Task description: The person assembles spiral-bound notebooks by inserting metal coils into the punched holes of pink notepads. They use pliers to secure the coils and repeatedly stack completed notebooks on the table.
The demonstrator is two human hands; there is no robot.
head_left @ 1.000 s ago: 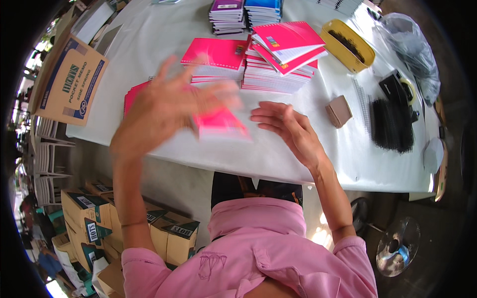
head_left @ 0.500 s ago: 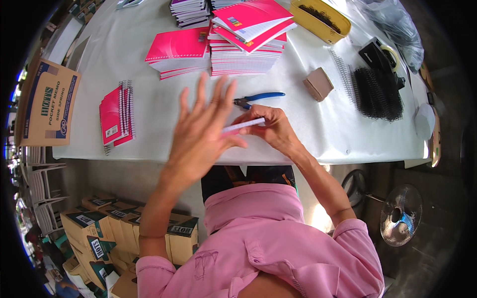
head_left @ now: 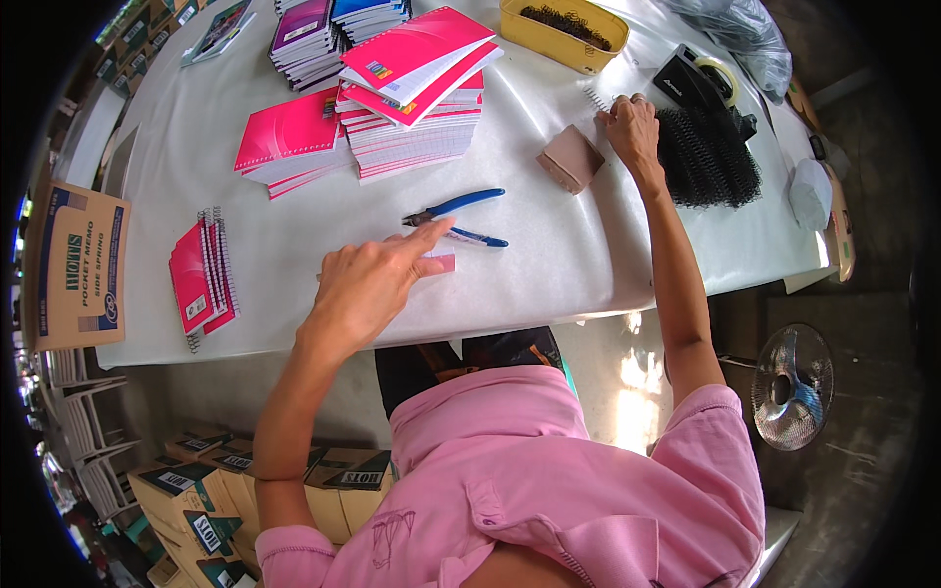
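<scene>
On the white-covered table, near the front edge, my left hand (head_left: 368, 284) grips a thin pink notebook (head_left: 443, 264), mostly hidden beneath it. Its index finger points toward blue-handled cutting pliers (head_left: 469, 202), which lie spread just beyond. Further right, my right hand (head_left: 632, 129) has its fingers closed at a wire spiral (head_left: 594, 99), whose end sticks out past the fingertips. Right beside that hand lies a dense pile of black wire spirals (head_left: 708, 162). A small brown block (head_left: 570, 160) sits just left of my right wrist.
Stacks of pink notebooks (head_left: 412, 137) stand at the back, with purple and blue ones (head_left: 304, 39) behind. Several spiral-bound pink notebooks (head_left: 201, 274) lie at left, near a carton (head_left: 83, 265). A yellow tin (head_left: 564, 34) and tape dispenser (head_left: 691, 78) stand back right.
My right hand has left the notebook and moved right and away to the spirals. My left hand, raised and spread before, is lowered onto the notebook. The whole view has shifted slightly.
</scene>
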